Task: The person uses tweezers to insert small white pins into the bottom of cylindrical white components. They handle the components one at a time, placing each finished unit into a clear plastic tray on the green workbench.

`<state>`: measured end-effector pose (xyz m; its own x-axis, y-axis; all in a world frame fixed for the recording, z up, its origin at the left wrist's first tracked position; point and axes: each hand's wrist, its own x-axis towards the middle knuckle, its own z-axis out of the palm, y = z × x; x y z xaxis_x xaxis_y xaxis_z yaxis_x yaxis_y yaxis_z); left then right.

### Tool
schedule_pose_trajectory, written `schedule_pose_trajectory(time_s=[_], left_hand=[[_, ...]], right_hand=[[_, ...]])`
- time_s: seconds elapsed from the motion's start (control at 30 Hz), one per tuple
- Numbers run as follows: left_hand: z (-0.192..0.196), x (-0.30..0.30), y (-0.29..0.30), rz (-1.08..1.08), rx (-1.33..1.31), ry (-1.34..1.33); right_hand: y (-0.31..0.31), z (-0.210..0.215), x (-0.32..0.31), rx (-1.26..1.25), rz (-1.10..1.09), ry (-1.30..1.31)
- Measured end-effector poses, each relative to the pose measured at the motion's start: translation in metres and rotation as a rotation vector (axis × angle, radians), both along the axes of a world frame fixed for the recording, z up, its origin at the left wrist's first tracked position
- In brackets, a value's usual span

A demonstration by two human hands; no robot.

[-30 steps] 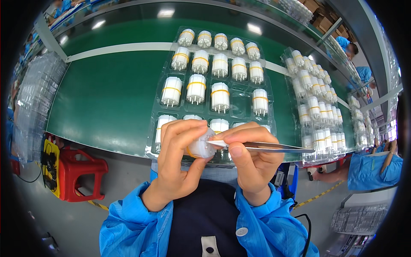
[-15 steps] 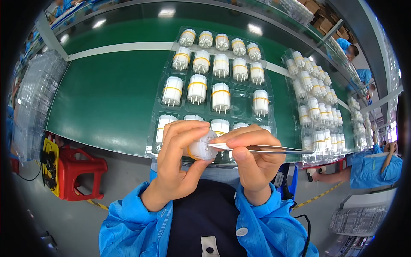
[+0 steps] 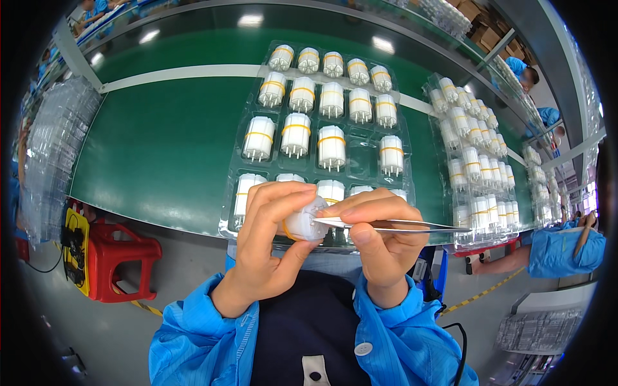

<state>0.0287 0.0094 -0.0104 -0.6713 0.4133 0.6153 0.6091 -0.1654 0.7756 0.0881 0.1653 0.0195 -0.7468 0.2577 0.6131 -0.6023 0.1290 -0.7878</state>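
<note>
My left hand point(image 3: 267, 248) grips a small white cylindrical part with a yellow band point(image 3: 304, 223), held up close in front of me. My right hand point(image 3: 380, 241) pinches metal tweezers point(image 3: 393, 225) whose tips touch the end of that part. Just beyond my hands lies a clear plastic tray point(image 3: 360, 164) on the green conveyor belt point(image 3: 161, 148). It holds several more white parts with yellow bands point(image 3: 295, 134), standing pins up in its pockets.
A second clear tray point(image 3: 476, 167) full of the same parts lies to the right. Stacked empty clear trays point(image 3: 55, 148) stand at the left. A red stool point(image 3: 119, 257) sits below the belt edge. A co-worker's blue sleeve point(image 3: 563, 251) reaches in at right.
</note>
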Motion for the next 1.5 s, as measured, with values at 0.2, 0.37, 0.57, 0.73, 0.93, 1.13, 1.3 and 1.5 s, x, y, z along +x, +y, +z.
schedule_pose_trajectory(time_s=[0.2,0.37,0.57,0.73,0.93,1.13,1.3,1.5], left_hand=[[0.000,-0.001,-0.001,0.011,-0.007,0.013],[-0.001,-0.001,-0.001,0.014,-0.014,0.015],[0.001,-0.001,-0.002,0.006,-0.028,0.026],[-0.002,-0.001,-0.001,0.004,-0.019,0.013],[-0.004,-0.002,-0.001,-0.017,-0.008,0.019],[-0.001,0.000,-0.002,-0.009,-0.032,-0.003],[0.002,-0.007,-0.003,-0.017,-0.096,0.148],[0.001,-0.001,-0.006,-0.238,0.024,-0.126]], right_hand=[[-0.001,0.002,0.000,0.007,0.008,-0.002],[0.000,-0.001,-0.001,0.021,0.004,-0.006],[-0.001,-0.002,-0.001,-0.016,0.002,0.006],[-0.001,-0.002,0.000,0.006,-0.012,-0.017],[0.001,-0.002,0.000,0.021,-0.018,-0.010],[0.004,0.008,-0.002,0.246,-0.056,-0.003],[0.002,0.026,0.000,0.417,-0.094,-0.008],[0.010,0.010,0.004,-0.064,-0.011,-0.044]])
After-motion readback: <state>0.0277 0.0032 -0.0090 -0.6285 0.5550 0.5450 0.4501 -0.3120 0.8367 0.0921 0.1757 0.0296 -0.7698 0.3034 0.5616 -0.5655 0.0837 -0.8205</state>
